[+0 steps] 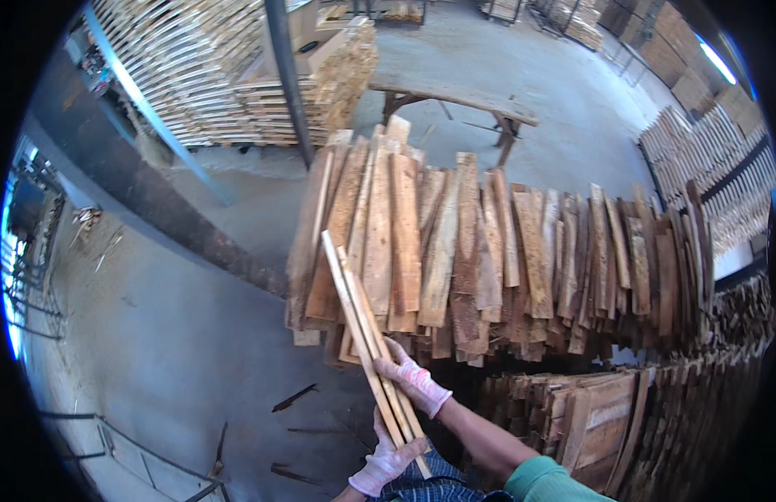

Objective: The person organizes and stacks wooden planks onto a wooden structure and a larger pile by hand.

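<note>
I see a small bundle of narrow wooden slats (367,335) held up in front of me, a few thin strips lying flat against one another. The bundle slants from its lower end near my lap up and to the left, and its top end overlaps the left part of a big stack of rough planks (488,251).

My right hand (413,378), in a pale glove, is wrapped around the slats about two thirds of the way down, fingers curled closed over their upper face. My left hand (386,460), gloved the same way, grips the bundle lower down near its bottom end, fingers folded shut around it from below. Both hands touch the slats, and the two hands sit just apart along the bundle. My right forearm runs down to a green sleeve (542,484) at the lower edge.

The planks in the stack lean side by side in a row that runs off to the right, resting above lower stacked boards (597,418). Beyond the stack stands a long wooden bench (455,96) on the concrete floor (179,335). A dark steel post (286,75) rises to the upper left beside tall piles of sawn timber (204,67). A few dark splinters (293,397) lie on the floor left of my hands.
</note>
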{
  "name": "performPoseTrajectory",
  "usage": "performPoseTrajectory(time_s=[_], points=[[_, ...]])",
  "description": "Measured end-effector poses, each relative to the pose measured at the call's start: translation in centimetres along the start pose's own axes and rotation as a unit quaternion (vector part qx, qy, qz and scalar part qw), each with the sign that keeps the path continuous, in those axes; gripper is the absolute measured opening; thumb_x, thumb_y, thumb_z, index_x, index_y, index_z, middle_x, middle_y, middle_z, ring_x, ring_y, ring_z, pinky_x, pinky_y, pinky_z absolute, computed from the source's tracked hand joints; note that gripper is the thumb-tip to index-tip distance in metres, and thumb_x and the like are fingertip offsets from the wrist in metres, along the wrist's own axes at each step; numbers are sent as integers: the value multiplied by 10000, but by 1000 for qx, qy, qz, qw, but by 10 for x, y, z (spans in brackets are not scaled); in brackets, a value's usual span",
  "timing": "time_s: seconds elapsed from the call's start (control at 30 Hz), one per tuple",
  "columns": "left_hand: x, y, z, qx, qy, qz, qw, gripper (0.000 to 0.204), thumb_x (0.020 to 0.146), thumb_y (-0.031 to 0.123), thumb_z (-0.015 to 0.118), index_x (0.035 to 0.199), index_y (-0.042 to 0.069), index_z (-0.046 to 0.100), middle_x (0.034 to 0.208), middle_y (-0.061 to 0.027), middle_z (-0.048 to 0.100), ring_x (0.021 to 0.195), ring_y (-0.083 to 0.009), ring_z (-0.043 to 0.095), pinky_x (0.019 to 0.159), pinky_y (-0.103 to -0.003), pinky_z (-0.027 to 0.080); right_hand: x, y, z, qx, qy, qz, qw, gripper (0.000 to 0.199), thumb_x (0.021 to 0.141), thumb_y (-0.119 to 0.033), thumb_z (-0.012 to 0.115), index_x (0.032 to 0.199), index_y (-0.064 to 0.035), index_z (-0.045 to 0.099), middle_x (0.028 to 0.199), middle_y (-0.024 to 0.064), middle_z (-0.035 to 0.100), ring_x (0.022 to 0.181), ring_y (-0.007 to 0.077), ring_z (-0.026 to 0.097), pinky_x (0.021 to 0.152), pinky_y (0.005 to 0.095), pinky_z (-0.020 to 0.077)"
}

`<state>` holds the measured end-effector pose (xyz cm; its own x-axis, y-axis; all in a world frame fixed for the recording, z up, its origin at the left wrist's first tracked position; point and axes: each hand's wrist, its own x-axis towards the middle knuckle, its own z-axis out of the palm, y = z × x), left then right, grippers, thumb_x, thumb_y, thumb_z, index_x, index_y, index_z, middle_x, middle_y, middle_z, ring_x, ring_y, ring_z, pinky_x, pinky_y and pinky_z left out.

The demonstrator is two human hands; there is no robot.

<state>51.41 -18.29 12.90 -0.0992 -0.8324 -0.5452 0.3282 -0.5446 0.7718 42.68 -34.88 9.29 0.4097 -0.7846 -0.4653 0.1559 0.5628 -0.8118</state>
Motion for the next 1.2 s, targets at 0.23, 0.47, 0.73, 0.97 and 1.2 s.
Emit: performPoseTrajectory(time_s=[0.23,0.47,0.73,0.97,1.2], points=[[12,17,32,128,-159,160,966,998,933,160,656,1613,71,-70,1507,-200,380,1262,-298,527,1040,-431,489,-92,-53,-51,34,198,-97,975,911,888,-294,782,1599,-71,258,1310,149,568,1146,239,572,998,344,481],[70,52,90,198,-259,150,933,882,903,94,620,1640,166,140,1173,-69,527,916,-154,542,774,-266,520,-296,-10,-173,4,578,-175,797,959,841,-276,833,1593,-60,279,1388,148,534,1230,239,546,1045,361,469],[8,-57,193,312,-467,155,813,844,921,68,615,1642,179,190,1194,-11,498,920,-113,489,729,-222,492,-585,136,-121,-13,849,117,515,901,823,-341,843,1559,-130,369,1268,208,519,1144,307,551,1011,401,470],[-73,-204,322,647,-421,432,466,822,875,458,726,1539,127,372,1187,-244,519,1039,-369,575,867,-513,492,-705,286,-14,76,883,219,409,955,766,-432,848,1556,-179,374,1349,281,471,1259,431,508,1091,463,416],[-119,-236,392,819,-315,424,222,672,872,638,630,1258,89,591,1215,-202,579,1120,-381,587,893,-537,484,-828,383,20,135,887,227,378,941,768,-316,861,1557,-163,372,1447,306,409,1297,454,510,1109,442,437]])
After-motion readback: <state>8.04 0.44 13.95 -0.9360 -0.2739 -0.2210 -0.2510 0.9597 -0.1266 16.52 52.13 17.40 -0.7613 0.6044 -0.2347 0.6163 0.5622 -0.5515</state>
